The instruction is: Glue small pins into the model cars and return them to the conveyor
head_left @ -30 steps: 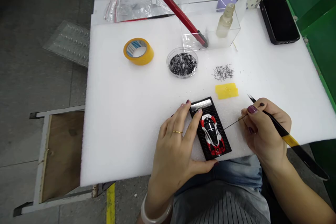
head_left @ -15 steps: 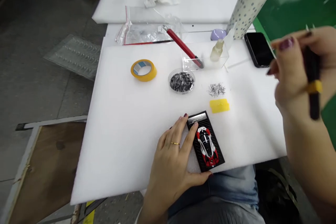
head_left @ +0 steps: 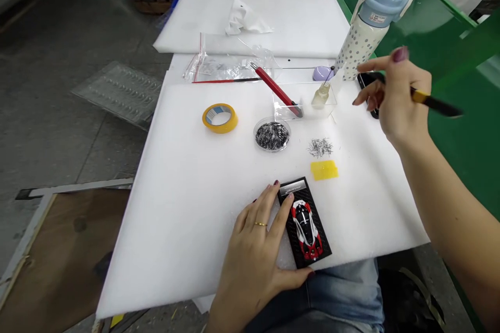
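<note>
A red, white and black model car [head_left: 307, 229] sits on a black display base [head_left: 321, 242] with a silver nameplate, near the table's front edge. My left hand [head_left: 255, 242] holds this base, fingers along its left side and top corner, thumb at its lower edge. Raised at the right, my right hand [head_left: 406, 99] has black tweezers [head_left: 439, 105] with a yellow band lying across it; their tips are hidden. A small bottle [head_left: 321, 96] with a thin dark pin standing in it is left of that hand. Beyond the base lie a yellow tape piece [head_left: 324, 170] and loose black slivers [head_left: 320, 148].
A round dish [head_left: 272, 136] of black slivers, a yellow tape roll [head_left: 220, 118] and a red pen-like knife [head_left: 277, 91] lie mid-table. Farther back are plastic bags [head_left: 230, 57] and a crumpled tissue [head_left: 246, 18]. A dotted flask [head_left: 361, 44] and a phone [head_left: 365, 80] stand by the green bin [head_left: 441, 26].
My right hand has moved left with the tweezers, which now point differently. A pin shows in the bottle where none was visible. My left hand stays on the base; the camera view has tilted up.
</note>
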